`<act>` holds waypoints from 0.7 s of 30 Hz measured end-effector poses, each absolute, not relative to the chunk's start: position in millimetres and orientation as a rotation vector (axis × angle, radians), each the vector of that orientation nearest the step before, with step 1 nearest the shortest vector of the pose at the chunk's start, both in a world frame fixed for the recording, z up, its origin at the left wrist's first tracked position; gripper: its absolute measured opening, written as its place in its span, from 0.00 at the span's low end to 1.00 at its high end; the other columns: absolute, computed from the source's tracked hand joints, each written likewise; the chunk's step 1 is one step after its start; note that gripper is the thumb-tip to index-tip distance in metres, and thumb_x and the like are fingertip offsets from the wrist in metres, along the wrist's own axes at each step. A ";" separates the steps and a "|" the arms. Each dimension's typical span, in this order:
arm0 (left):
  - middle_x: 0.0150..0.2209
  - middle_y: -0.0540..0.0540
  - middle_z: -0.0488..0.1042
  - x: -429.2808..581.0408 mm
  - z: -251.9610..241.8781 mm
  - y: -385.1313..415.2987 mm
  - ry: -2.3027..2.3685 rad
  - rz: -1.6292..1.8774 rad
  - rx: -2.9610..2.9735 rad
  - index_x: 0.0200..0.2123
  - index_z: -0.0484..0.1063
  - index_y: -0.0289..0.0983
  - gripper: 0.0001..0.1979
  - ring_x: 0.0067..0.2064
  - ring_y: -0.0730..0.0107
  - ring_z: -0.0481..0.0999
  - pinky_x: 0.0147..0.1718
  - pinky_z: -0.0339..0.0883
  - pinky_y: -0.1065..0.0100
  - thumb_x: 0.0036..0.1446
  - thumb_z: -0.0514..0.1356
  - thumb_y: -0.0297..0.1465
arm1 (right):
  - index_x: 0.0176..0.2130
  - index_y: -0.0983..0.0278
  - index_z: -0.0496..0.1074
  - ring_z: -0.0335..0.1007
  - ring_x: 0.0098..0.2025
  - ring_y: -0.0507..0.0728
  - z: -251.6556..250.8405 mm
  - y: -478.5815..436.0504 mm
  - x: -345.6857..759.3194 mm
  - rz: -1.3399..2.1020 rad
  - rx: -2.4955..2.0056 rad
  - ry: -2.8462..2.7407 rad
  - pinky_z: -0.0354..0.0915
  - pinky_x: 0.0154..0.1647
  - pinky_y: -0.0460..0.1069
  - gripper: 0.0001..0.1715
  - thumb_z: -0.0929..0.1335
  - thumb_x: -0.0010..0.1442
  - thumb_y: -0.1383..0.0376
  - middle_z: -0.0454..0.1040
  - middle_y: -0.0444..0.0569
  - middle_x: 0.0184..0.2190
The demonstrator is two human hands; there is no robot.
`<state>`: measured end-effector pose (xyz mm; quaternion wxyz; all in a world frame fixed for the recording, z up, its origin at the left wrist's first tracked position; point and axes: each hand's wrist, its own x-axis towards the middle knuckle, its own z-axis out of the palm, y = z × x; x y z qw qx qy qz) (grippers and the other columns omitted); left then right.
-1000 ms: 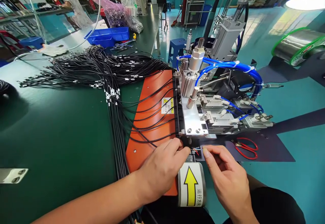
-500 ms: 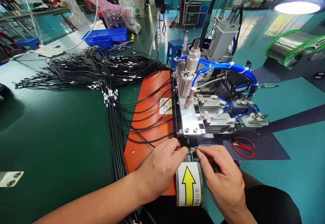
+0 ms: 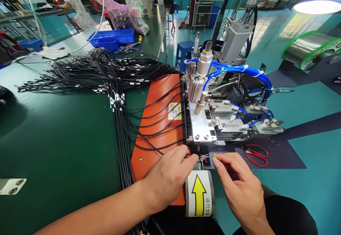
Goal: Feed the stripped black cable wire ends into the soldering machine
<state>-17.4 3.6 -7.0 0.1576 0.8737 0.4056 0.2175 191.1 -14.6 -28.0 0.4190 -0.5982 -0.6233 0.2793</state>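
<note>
My left hand [image 3: 170,178] is closed at the near end of the orange plate [image 3: 160,103], pinching a black cable whose body is mostly hidden under the fingers. From its fingertips, thin coloured wires [image 3: 205,157], red, blue and white, stick out to the right. A short gap from those wires, my right hand [image 3: 239,181] has thumb and forefinger pressed together. Whether anything tiny sits in that pinch is hidden. Just below the wires is a roller [image 3: 199,194] with a yellow arrow label. Several black cables [image 3: 157,121] lie across the orange plate into the machine [image 3: 199,121].
Red-handled scissors [image 3: 256,155] lie on the dark panel to the right. A big pile of black cables [image 3: 106,68] covers the bench behind. Blue trays [image 3: 112,37] stand farther back. A solder spool [image 3: 309,50] and a lit lamp [image 3: 317,7] are at right. People sit in the background.
My right hand has drawn away from the wires a little to the right, and more of the coloured ends shows. The left hand keeps its place.
</note>
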 end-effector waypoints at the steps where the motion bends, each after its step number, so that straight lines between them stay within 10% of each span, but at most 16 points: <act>1: 0.40 0.41 0.69 -17.6 -6.9 3.4 1.159 0.616 2.492 0.49 0.70 0.33 0.13 0.39 0.61 0.70 0.37 0.72 0.61 0.62 0.54 0.21 | 0.40 0.57 0.77 0.74 0.40 0.56 -27.7 -14.4 191.0 0.697 -1.493 -1.574 0.69 0.36 0.47 0.07 0.68 0.67 0.60 0.75 0.46 0.40; 21: 0.39 0.42 0.68 -17.3 -6.6 3.8 1.163 0.623 2.483 0.48 0.71 0.33 0.13 0.39 0.61 0.69 0.37 0.72 0.60 0.61 0.54 0.19 | 0.37 0.61 0.69 0.66 0.36 0.54 -14.3 1.8 180.3 0.809 -1.295 -1.873 0.62 0.39 0.49 0.08 0.63 0.71 0.66 0.67 0.46 0.33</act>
